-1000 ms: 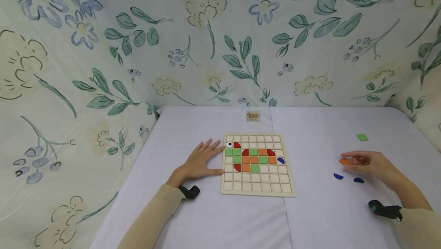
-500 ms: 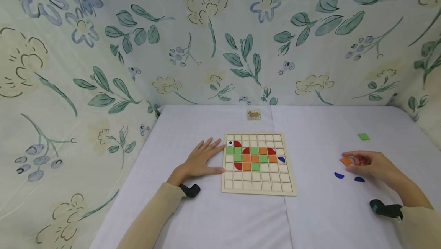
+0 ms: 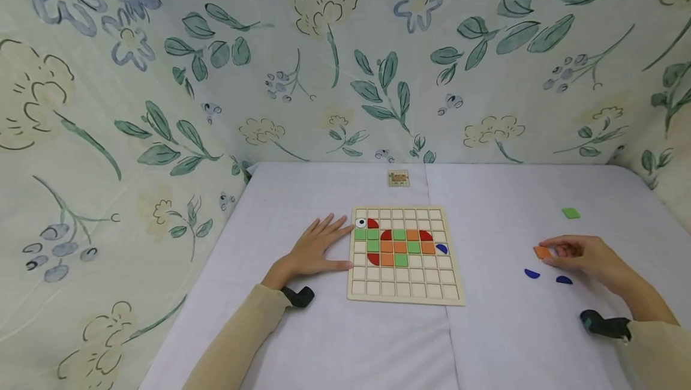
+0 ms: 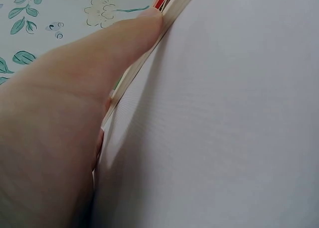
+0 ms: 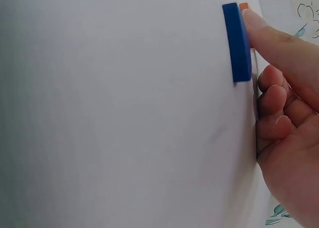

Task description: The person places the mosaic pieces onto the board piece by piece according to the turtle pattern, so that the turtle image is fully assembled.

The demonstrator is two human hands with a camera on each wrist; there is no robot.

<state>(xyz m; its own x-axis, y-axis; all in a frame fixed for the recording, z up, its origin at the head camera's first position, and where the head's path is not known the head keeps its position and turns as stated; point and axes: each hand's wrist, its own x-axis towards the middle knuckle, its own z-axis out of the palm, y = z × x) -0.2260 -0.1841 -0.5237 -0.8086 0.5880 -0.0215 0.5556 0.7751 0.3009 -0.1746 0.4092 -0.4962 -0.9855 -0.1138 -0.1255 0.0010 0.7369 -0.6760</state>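
Note:
My left hand [image 3: 313,251] lies with fingers spread on the cloth, thumb and index fingertip touching the left edge of a wooden grid board [image 3: 378,289]. In the left wrist view the thumb [image 4: 124,41] rests against the board's edge. Set in the grid are red quarter-rounds, green and orange squares, an eye tile [image 3: 361,222] and a blue half-round [image 3: 442,249]. At the right, my right hand [image 3: 585,258] pinches an orange square tile [image 3: 541,252] between thumb and index finger, low over the table. The other fingers curl inward. In the right wrist view the thumb mostly hides this tile [image 5: 243,6].
Two blue half-round pieces [image 3: 531,273] lie just in front of the right hand; one blue piece [image 5: 237,44] looms close in the right wrist view. Behind the hand lies a green tile [image 3: 571,213]. A small picture card [image 3: 399,178] sits beyond the board, before a floral curtain.
The orange tile has turned slightly in my right fingers, showing more of its face than a second ago. My left hand stays put at the board. The head view has shifted a little.

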